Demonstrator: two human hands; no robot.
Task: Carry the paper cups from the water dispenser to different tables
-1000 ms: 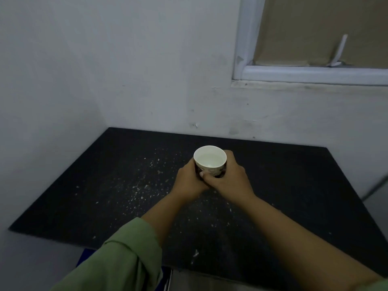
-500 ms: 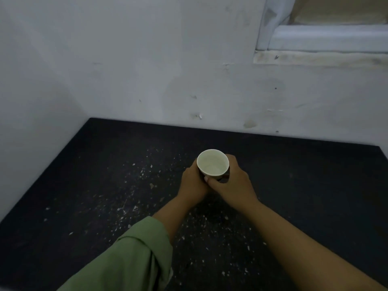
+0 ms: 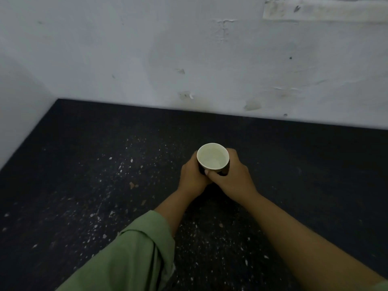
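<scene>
Upright paper cup (image 3: 213,158) at the dark table's (image 3: 84,164) centre, left hand (image 3: 192,177) wrapped at 9 o'clock, right hand (image 3: 231,177) wrapped at 3 o'clock; white flecks (image 3: 117,169) toward 8 o'clock, wall (image 3: 147,49) at 12

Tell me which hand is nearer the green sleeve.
Left. The left hand extends from the arm wearing the green sleeve; the right hand is across the paper cup, farther away.

A scuffed white wall (image 3: 147,49), chipped and stained in places, meets a second wall (image 3: 19,106) at a corner on the left. Pale flecks (image 3: 117,171) of debris lie scattered across a dark surface below. A worn, pale ledge (image 3: 323,9) juts out at upper right.
</scene>
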